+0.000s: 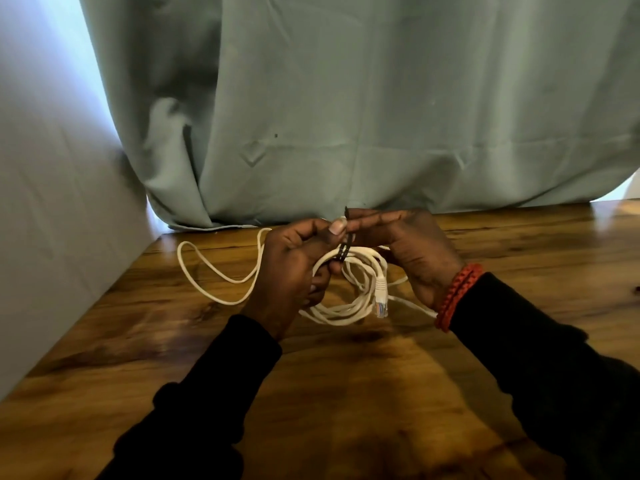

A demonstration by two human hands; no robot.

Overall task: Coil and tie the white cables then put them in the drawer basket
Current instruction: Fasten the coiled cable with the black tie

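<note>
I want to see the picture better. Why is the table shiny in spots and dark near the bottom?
Head view: daylight beside the curtain glares off the wooden table; the sleeves shade its near part; left hand and right hand look dim, slightly soft.

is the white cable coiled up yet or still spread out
Mostly coiled: the white network cable hangs in loops, a black tie around them; one loop trails left.
</note>
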